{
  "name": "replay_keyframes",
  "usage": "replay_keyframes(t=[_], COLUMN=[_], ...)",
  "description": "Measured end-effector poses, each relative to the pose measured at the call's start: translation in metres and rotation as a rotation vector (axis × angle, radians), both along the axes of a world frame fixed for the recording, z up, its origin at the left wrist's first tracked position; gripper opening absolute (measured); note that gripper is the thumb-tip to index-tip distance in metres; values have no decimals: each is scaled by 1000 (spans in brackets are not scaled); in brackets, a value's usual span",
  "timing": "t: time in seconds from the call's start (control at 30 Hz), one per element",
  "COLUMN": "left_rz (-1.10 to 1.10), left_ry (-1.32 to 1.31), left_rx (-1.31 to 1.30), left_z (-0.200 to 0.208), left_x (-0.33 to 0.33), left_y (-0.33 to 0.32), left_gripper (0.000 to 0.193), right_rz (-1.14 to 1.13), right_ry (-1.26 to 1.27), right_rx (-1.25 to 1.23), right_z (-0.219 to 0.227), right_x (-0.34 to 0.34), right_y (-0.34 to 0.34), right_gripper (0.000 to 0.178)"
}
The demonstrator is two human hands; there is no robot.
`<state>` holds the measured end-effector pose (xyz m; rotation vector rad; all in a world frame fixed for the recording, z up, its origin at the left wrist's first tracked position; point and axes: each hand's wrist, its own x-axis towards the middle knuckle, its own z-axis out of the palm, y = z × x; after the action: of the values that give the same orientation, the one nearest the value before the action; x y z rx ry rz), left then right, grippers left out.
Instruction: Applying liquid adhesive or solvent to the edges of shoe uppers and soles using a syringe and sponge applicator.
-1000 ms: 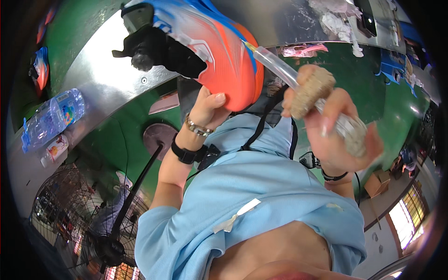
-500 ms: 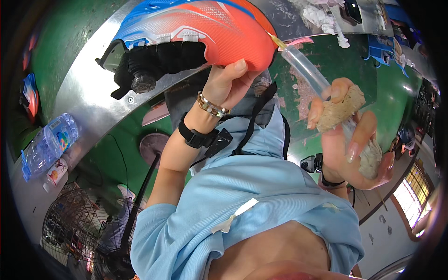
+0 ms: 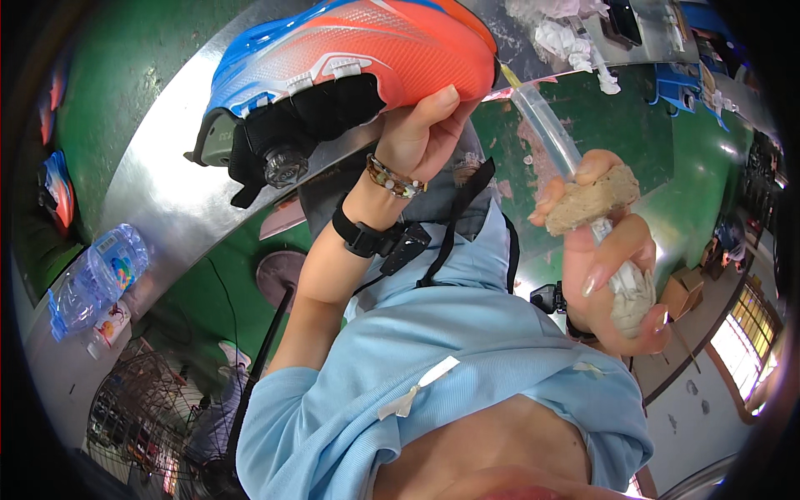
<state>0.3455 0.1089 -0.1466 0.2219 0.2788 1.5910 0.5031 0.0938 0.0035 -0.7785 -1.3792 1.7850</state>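
My left hand [image 3: 421, 137] is closed on an orange and blue shoe [image 3: 417, 54], thumb along its rounded orange end. The shoe has a black collar and a round dial [image 3: 286, 167]. To its right, my right hand [image 3: 583, 258] grips a clear syringe [image 3: 546, 125] with a yellowish needle tip. That tip points at the edge of the shoe's rounded end; whether it touches, I cannot tell. A tan, rough lump [image 3: 596, 200] sits between my right fingers against the syringe, and a whitish wad [image 3: 633, 300] rests in the palm.
Beyond the shoe runs a curved metal table [image 3: 158, 150]. Crumpled white tissue [image 3: 567, 42] and a dark phone-like object [image 3: 621, 23] lie at its far right. A blue-tinted plastic bottle [image 3: 100, 271] stands at left, above a wire fan [image 3: 158, 417]. Another orange-blue shoe [image 3: 58, 192] is at far left.
The shoe and my left hand have shifted slightly right and down. My right hand has moved a little left with the syringe, whose needle now shows at the shoe's edge instead of overlapping it.
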Motion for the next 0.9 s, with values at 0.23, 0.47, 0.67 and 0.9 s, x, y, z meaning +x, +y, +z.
replay_keyframes(t=[0.23,0.47,0.67,0.9], left_rz=[143,141,171,162], left_ry=[-86,-100,-89,-142], left_rx=[-196,-397,-462,-473], left_z=[38,86,100,95], left_x=[2,-9,-11,-9], left_y=[13,17,24,25], left_gripper=[36,26,26,29], right_rz=[18,1,-64,-89], right_ry=[87,152,198,142], right_rx=[111,355,324,433], right_z=[-11,-32,-38,-52], right_x=[-9,-20,-24,-23], right_y=[5,12,7,3], right_gripper=[45,51,50,53])
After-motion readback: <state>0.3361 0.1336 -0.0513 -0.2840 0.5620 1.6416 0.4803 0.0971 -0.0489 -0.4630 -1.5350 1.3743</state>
